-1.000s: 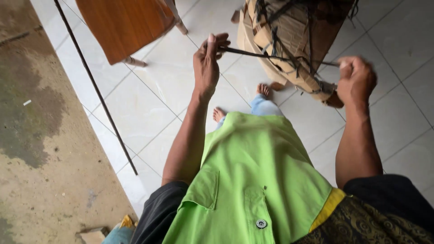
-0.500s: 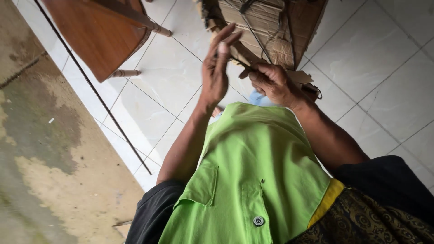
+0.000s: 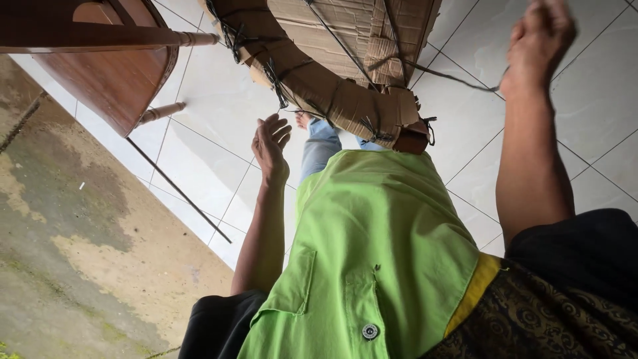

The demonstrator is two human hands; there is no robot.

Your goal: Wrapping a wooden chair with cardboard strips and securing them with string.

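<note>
Pulling the dark cord [image 3: 458,78] tight and straight seemed the best way to bind the cardboard-wrapped bundle [image 3: 345,60] at the top middle of the frame. The right hand [image 3: 538,40], upper right, was closed around that cord. The left hand [image 3: 271,143] was open, fingers spread, just below the bundle.
</note>
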